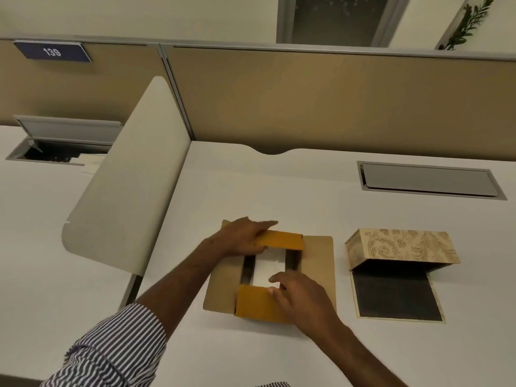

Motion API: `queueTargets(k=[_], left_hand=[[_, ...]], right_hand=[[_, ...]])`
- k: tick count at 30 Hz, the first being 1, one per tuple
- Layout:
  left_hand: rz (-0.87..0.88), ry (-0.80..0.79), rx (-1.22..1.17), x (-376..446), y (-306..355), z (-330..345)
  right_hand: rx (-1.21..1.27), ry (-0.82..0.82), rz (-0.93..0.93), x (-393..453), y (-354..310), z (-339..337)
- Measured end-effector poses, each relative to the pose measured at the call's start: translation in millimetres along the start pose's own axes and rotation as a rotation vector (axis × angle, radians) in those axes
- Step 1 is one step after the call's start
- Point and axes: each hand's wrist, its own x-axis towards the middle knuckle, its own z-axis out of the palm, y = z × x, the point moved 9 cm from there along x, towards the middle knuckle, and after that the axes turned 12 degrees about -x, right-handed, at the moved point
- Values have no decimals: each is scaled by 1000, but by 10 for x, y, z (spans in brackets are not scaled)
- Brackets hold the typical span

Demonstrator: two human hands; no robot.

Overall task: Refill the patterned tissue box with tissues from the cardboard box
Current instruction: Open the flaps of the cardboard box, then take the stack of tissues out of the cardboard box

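Tissues [268, 270] are lying white inside the opened cardboard box [318, 263], directly under the right hand [300, 296], its released grip reaching in; left hand [241, 236] is pressing the far flap; patterned tissue box [402, 244] is waiting rightward.

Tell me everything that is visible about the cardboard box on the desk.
The cardboard box is brown, with a yellower inside on two flaps, and stands on the white desk, left of the patterned tissue box and apart from it. Its top is open: four flaps are folded outward. White tissues show in the opening, with dark gaps on both sides. The left hand presses on the far flap; the right hand rests on the near flap, its fingers at the tissues.
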Motion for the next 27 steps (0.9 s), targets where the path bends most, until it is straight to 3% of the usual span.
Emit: queueTargets(k=[3,6,12,15,18,20,22,24,27], left_hand=[[-52,225,-222,26,-107,-345],[-171,407,-195,143,-272,-531],[-495,285,134,360,-549,-328],[-444,267,187,372,-459,-294],[-173,349,133,217,3,-367],[0,487,-66,-115,349,-424],[52,670,-241,-551,553,-444],[-92,710,-513,-843,506,-218],[-351,557,-723,-891,281,442]], right_hand=[[95,-96,-38,-158,-79,58],[161,-243,-58,-292,-125,292],[118,-294,-77,-389,-41,648],[82,-213,-101,-401,-55,688],[106,-185,-96,-377,-51,680],[184,-125,-54,-320,4,559],[282,41,6,-187,116,349],[349,275,46,8,229,83],[240,512,36,405,254,-212]])
